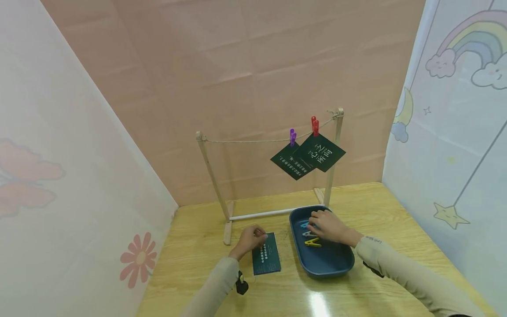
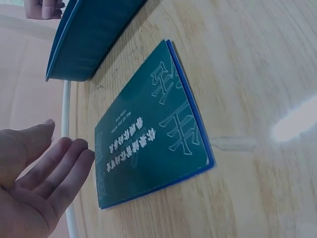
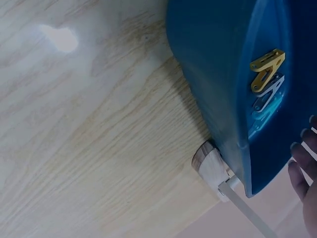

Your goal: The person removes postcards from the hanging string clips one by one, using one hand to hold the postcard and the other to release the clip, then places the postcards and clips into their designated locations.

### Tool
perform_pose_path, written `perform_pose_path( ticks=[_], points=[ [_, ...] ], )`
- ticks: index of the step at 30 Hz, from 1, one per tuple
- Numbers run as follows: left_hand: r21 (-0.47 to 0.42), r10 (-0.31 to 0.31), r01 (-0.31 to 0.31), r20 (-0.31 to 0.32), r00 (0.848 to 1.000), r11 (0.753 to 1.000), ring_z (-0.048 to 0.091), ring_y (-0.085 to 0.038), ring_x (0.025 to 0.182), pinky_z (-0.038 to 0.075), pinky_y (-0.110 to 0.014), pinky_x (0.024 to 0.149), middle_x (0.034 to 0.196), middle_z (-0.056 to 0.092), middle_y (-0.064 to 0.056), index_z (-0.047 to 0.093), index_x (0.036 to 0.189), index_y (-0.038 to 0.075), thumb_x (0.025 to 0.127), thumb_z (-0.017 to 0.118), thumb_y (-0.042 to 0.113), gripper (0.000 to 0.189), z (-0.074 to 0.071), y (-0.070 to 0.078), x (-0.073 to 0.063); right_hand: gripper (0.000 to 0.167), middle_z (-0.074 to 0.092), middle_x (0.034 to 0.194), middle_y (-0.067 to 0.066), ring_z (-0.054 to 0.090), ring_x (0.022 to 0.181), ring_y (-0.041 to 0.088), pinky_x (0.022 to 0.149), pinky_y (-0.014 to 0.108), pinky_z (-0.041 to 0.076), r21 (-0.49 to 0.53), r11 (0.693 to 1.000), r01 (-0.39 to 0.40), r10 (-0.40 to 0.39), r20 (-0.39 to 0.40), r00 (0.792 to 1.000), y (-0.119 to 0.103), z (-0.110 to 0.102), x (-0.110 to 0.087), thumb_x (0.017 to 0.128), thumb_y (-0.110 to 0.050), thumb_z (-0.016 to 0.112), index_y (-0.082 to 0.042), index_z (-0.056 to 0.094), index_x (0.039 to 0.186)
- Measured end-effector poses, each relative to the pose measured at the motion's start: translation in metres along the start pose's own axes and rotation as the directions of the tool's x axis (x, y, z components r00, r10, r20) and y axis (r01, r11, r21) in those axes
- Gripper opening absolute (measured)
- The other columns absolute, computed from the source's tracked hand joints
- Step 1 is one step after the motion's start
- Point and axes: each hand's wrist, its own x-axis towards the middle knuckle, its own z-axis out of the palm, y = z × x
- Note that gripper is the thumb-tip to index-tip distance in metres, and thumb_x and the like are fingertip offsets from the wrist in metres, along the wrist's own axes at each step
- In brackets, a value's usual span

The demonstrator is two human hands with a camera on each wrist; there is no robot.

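Observation:
My left hand (image 1: 252, 240) hovers at the top end of a stack of dark green cards (image 1: 269, 259) with white lettering. In the left wrist view its loosely bent fingers (image 2: 69, 166) are beside the cards' edge, with nothing between them and the thumb. Over the far part of a dark blue tray (image 1: 328, 264) is my right hand (image 1: 328, 225); the right wrist view shows its fingers (image 3: 297, 181) bent and holding nothing. A yellow clothespin (image 1: 313, 242), a grey clothespin (image 3: 269, 92) and a light blue clothespin (image 3: 266, 116) lie in a row in the tray.
Behind the tray stands a wooden frame (image 1: 214, 176) with a string (image 1: 245, 141) across it. Two green cards hang there, overlapping, from a purple clothespin (image 1: 292, 138) and a red clothespin (image 1: 315, 127). A white bar (image 1: 261, 214) joins the frame's feet. Printed walls enclose the table (image 1: 186, 281).

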Motion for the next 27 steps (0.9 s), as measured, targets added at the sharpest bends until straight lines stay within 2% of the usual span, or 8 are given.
perform_pose_path(
  ticks=[4,6,12,17,19,23,25,27],
  points=[
    [0.049,0.023,-0.020,-0.055,0.998,0.999,0.069,-0.027,0.078,0.061,-0.044,0.067,0.095,0.065,-0.015,0.062,0.110,-0.008,0.097,0.064,0.009,0.021,0.002,0.003,0.005,0.011,0.054,0.076,-0.004,0.053,0.065,0.014,0.058,0.034,0.048,-0.018,1.000,0.006,-0.007,-0.057,0.998,0.002,-0.001,0.004,0.086,-0.019,0.077,-0.016,0.069,0.080],
    [0.060,0.033,-0.029,-0.073,0.997,0.998,0.068,-0.025,0.078,0.060,-0.044,0.067,0.095,0.066,-0.014,0.063,0.109,-0.008,0.097,0.065,0.011,0.022,0.002,0.004,0.007,0.011,0.055,0.077,-0.003,0.054,0.065,0.014,0.058,0.035,0.049,-0.023,1.000,0.006,-0.008,-0.074,0.997,0.003,-0.001,0.005,0.086,-0.020,0.077,-0.016,0.069,0.079],
    [0.015,0.027,-0.025,-0.087,0.996,1.000,0.069,-0.035,0.081,0.060,-0.049,0.069,0.094,0.064,-0.015,0.062,0.110,-0.011,0.097,0.064,0.008,0.022,0.004,0.004,0.010,0.015,0.054,0.072,-0.004,0.052,0.060,0.010,0.052,0.030,0.047,-0.009,1.000,0.013,-0.014,-0.118,0.993,0.006,0.000,0.014,0.085,-0.017,0.077,-0.017,0.066,0.075],
    [0.028,0.035,-0.032,-0.101,0.994,0.999,0.070,-0.035,0.080,0.061,-0.037,0.064,0.095,0.065,-0.015,0.063,0.110,-0.010,0.097,0.064,0.007,0.021,0.004,0.008,0.015,0.016,0.054,0.071,-0.004,0.051,0.059,0.009,0.049,0.027,0.046,-0.001,1.000,0.012,-0.012,-0.165,0.986,0.009,-0.005,0.019,0.084,-0.016,0.076,-0.017,0.063,0.074],
    [0.047,0.037,-0.032,-0.107,0.994,0.998,0.070,-0.033,0.080,0.059,-0.031,0.062,0.095,0.065,-0.014,0.064,0.110,-0.007,0.097,0.065,0.009,0.021,0.004,0.010,0.017,0.015,0.055,0.072,-0.004,0.051,0.060,0.010,0.049,0.027,0.046,0.005,1.000,0.010,-0.009,-0.184,0.983,0.011,-0.006,0.020,0.085,-0.017,0.075,-0.016,0.064,0.075],
    [0.059,0.044,-0.037,-0.116,0.992,0.998,0.069,-0.030,0.080,0.057,-0.029,0.062,0.097,0.065,-0.013,0.065,0.112,-0.002,0.097,0.067,0.014,0.022,0.004,0.015,0.018,0.013,0.057,0.073,-0.002,0.053,0.061,0.012,0.050,0.030,0.048,0.016,1.000,0.021,-0.017,-0.222,0.975,0.015,-0.011,0.025,0.090,-0.019,0.071,-0.014,0.067,0.079],
    [0.059,0.051,-0.044,-0.123,0.991,0.997,0.069,-0.027,0.079,0.057,-0.029,0.062,0.098,0.065,-0.013,0.065,0.112,-0.001,0.097,0.067,0.015,0.022,0.004,0.018,0.020,0.017,0.059,0.073,-0.001,0.055,0.061,0.013,0.051,0.031,0.050,0.016,0.999,0.031,-0.027,-0.243,0.970,0.016,-0.015,0.028,0.094,-0.022,0.066,-0.013,0.068,0.080],
    [0.063,0.058,-0.050,-0.134,0.989,0.997,0.068,-0.022,0.078,0.057,-0.029,0.063,0.098,0.065,-0.012,0.065,0.112,0.000,0.097,0.067,0.016,0.023,0.005,0.021,0.021,0.028,0.060,0.073,-0.001,0.056,0.061,0.014,0.051,0.031,0.051,0.001,0.999,0.049,-0.047,-0.266,0.963,0.018,-0.019,0.031,0.100,-0.028,0.058,-0.012,0.068,0.079]
  ],
)
